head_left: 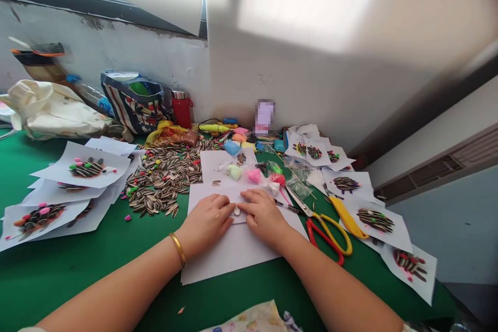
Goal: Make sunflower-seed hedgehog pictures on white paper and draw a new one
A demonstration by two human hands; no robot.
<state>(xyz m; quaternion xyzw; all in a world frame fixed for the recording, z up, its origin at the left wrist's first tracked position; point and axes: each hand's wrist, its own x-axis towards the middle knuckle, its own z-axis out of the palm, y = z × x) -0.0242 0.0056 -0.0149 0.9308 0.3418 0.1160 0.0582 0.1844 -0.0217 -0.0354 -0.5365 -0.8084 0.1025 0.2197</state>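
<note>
My left hand (208, 220) and my right hand (264, 215) rest on white paper (233, 254) in the middle of the green table, fingertips close together. Between them lies a small whitish oval piece (237, 211), touched by the fingertips on a small paper piece; whether it is pinched is hard to make out. Just beyond the hands are lumps of clay: pale green (234, 171), pink (254, 175) and red (278, 179). Two striped seeds (216, 183) lie on the paper. A black pen (288, 206) is beside my right hand.
Sunflower seeds (163, 179) are heaped at the left. Scissors (327, 231) and a yellow cutter (346, 218) lie at the right. Papers with seed figures (93, 176) are stacked left, with more papers (389, 225) right. A red bottle (181, 109) and bags (58, 114) stand behind.
</note>
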